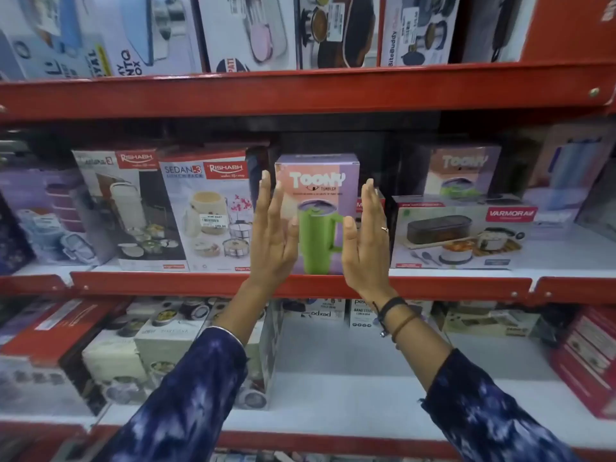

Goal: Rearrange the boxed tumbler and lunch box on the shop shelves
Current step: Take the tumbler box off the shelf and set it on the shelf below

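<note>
The boxed tumbler (318,208), a pink and lilac "Toony Tumbler" carton with a green mug pictured on it, stands upright at the front of the middle red shelf (300,285). My left hand (275,235) is flat and open at its left side. My right hand (365,238) is flat and open at its right side. Both palms face the box; I cannot tell whether they touch it. A Varmora lunch box carton (460,235) lies just right of my right hand. A second Toony box (463,175) stands behind it.
Two Rishabh Sedan lunch pack cartons (206,211) stand left of the tumbler box. Boxes fill the top shelf (253,31). The lower shelf (333,395) holds cartons at the left, the back and the far right, with bare white board in its middle.
</note>
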Available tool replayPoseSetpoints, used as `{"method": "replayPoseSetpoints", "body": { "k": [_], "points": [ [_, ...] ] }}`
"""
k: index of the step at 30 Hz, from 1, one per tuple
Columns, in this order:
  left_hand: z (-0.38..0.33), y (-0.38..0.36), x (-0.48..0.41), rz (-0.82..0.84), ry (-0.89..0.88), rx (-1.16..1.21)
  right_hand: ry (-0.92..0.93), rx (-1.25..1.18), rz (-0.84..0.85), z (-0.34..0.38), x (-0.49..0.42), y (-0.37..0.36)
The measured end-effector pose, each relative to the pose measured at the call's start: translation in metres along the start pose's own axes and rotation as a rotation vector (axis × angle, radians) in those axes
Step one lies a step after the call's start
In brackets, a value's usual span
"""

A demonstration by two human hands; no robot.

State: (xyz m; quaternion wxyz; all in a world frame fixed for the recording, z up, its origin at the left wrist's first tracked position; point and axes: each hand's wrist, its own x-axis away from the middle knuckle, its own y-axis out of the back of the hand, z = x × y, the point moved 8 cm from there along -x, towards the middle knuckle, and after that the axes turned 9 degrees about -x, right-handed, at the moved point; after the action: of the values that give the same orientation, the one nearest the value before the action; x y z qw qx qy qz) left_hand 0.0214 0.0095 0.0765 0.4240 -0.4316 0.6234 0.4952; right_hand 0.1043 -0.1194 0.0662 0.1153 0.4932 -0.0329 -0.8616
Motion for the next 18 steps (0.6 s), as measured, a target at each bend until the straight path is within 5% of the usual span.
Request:
{"method": "replayPoseSetpoints", "body": {
  "k": [9, 18],
  "points": [
    [0.041, -0.016, 0.009, 0.189, 0.507, 0.082, -0.340, -0.102, 0.033, -0.036, -0.018, -0.018],
    [0.028, 0.002, -0.006, 0.146, 0.416, 0.074, -0.319, -0.208, 0.008, -0.025, -0.023, 0.016]
  ]
}}
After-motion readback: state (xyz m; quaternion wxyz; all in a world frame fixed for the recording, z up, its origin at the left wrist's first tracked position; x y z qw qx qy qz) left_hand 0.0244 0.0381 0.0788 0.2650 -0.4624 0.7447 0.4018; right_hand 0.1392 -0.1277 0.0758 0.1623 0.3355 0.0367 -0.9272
